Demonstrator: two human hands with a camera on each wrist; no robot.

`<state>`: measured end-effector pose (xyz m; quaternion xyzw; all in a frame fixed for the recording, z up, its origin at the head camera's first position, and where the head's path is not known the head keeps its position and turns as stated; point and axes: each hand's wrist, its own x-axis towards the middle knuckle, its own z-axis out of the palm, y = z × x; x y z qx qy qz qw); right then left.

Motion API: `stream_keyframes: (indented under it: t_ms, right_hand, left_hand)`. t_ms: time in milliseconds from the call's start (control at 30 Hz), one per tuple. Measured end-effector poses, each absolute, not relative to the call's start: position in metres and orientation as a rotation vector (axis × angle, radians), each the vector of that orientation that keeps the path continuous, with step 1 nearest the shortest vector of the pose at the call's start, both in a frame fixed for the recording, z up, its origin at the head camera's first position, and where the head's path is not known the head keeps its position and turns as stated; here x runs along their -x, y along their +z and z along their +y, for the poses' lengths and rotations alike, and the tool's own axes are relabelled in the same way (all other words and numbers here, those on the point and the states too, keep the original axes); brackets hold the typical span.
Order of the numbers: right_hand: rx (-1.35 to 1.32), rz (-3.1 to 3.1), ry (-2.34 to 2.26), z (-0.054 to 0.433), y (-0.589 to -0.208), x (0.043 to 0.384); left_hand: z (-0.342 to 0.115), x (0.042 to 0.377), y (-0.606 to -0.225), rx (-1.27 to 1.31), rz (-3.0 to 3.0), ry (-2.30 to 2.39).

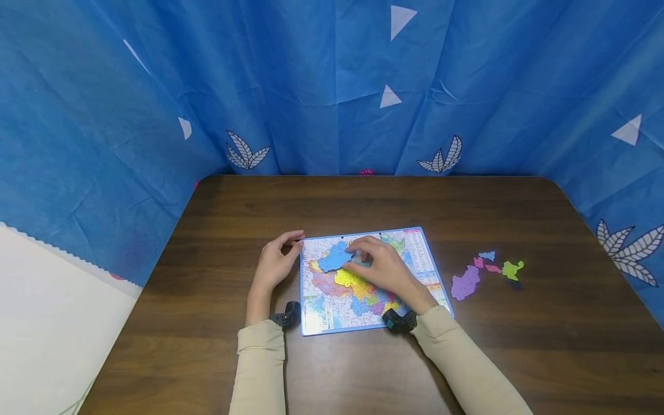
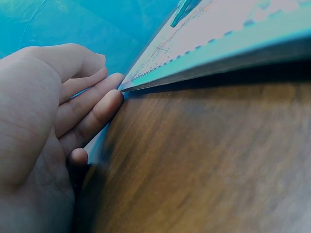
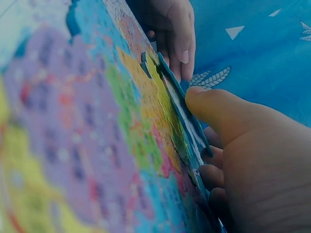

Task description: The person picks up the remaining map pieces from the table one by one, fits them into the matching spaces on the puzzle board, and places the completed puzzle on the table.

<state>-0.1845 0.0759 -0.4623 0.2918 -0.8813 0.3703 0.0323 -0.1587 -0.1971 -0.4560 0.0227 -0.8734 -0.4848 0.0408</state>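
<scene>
A map puzzle board (image 1: pixel 324 329) with a blue border lies on the table, many coloured pieces set in it. Over its upper left part is a large blue puzzle piece (image 1: pixel 334 257), which my right hand (image 1: pixel 381 264) pinches by its right edge between thumb and fingers. Seen edge-on in the right wrist view, the blue piece (image 3: pixel 170 77) stands slightly raised off the board, next to a yellow piece (image 3: pixel 167 107). My left hand (image 1: pixel 276 262) is at the board's upper left corner, its fingertips touching the edge, as the left wrist view shows; the thumb stays apart from it.
Right of the board, loose pieces lie on the brown wooden table (image 1: pixel 233 202): a purple one (image 1: pixel 466 282), a green one (image 1: pixel 511 270), a small blue one (image 1: pixel 487 255) and pink ones (image 1: pixel 493 268). A blue curtain (image 1: pixel 311 86) hangs behind the table.
</scene>
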Motion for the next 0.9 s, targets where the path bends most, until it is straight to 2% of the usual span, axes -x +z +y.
stream_keyframes:
  t_ms: [900]
  right_hand:
    - [-0.89, -2.783, 1.121, 0.0763, -0.4621, 0.1837]
  left_hand:
    - [-0.1969, 0.1578, -0.4553, -0.087, -2.687, -1.495]
